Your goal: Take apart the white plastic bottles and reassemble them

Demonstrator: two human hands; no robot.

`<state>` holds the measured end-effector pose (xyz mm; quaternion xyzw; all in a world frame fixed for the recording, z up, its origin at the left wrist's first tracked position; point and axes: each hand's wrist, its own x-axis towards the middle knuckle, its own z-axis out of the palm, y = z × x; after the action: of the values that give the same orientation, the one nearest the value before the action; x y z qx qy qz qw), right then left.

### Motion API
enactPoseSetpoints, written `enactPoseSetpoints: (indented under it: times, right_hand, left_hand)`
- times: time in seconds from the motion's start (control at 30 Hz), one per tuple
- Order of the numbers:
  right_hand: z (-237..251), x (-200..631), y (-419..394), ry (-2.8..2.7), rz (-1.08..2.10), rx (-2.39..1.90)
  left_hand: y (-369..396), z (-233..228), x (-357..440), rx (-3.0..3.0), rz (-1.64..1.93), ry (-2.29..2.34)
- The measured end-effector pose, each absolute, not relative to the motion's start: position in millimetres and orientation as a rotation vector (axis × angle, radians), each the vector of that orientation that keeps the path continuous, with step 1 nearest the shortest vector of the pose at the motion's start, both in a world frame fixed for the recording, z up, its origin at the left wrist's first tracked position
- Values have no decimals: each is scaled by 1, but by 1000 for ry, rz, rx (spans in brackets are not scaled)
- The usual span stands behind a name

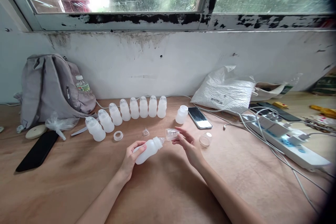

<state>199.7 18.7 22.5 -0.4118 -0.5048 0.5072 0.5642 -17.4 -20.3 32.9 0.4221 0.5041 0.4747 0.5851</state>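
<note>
From the head camera, the left hand wraps its grip around a white bottle tilted just above the surface, while the right hand pinches a clear cap at the bottle's neck. Done well, the cap meets the neck squarely, with the bottle held steady.

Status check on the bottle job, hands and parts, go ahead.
Left hand grips white bottle, tilted. Right hand pinches clear cap just off its nipple end. Loose ring, nipple, clear cover lie nearby.
</note>
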Motion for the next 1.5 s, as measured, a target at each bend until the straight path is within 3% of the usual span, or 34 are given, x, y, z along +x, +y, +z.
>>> enactPoseSetpoints:
  times: [0.3,0.77,1.17,1.5]
  right_hand:
    - [24,184,3,-1333,1263,-995]
    - [15,170,-12,-1325,1347,-1004]
    - [15,175,-9,-1319,1470,-963]
    - [14,170,3,-1374,1277,-995]
  left_hand:
    - [-20,29,-17,1025,1091,1179]
    - [-26,16,-22,1148,1358,1289]
    - [-36,15,-21,1567,1393,1318]
    - [-25,16,-23,1869,1403,1364]
